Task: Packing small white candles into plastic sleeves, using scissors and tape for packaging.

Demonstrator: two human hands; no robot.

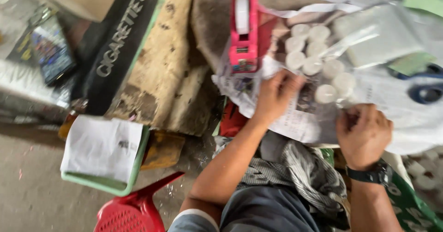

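A clear plastic bag point(318, 107) filled with several white round lids or caps point(314, 59) lies in front of me on a cluttered surface. My left hand point(274, 93) presses on the bag's left part, fingers spread over the plastic and a printed paper point(300, 121) under it. My right hand point(362, 132), with a black watch on the wrist, pinches the bag's lower right edge. A pink tape dispenser point(244, 29) with a white roll stands just above my left hand.
A green tray point(134, 172) holding white paper sits at the lower left above a red plastic stool point(134, 211). A worn wooden board point(170, 56) and a black printed box point(122, 38) lie to the left. More plastic bags point(397, 33) and blue scissors handles point(427, 86) are at right.
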